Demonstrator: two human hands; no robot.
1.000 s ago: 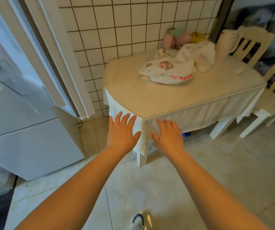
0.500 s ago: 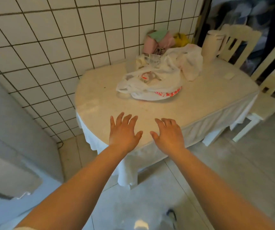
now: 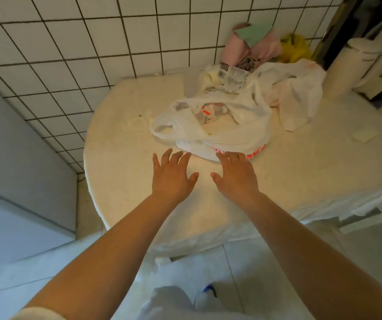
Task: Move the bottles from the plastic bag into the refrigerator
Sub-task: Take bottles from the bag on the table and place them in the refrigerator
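Note:
A white plastic bag (image 3: 236, 132) with red print lies crumpled on the cream table (image 3: 125, 158). Through its open mouth I see a bottle (image 3: 208, 113) with a red and white label lying inside. My left hand (image 3: 170, 179) hovers over the table just short of the bag, fingers spread and holding nothing. My right hand (image 3: 236, 175) is level with it, fingers straight, its fingertips at the bag's near edge. The refrigerator (image 3: 12, 181) shows as a pale grey body at the left.
Behind the bag lie a white cloth (image 3: 296, 98), a pink and green bundle (image 3: 252, 42), a yellow bag (image 3: 296, 48) and a white roll (image 3: 347, 68). A tiled wall (image 3: 93, 47) backs the table. Chairs stand at the far right.
I have stepped up to the table and away from the refrigerator. Both hands have moved forward from the table's edge to just before the bag, still holding nothing.

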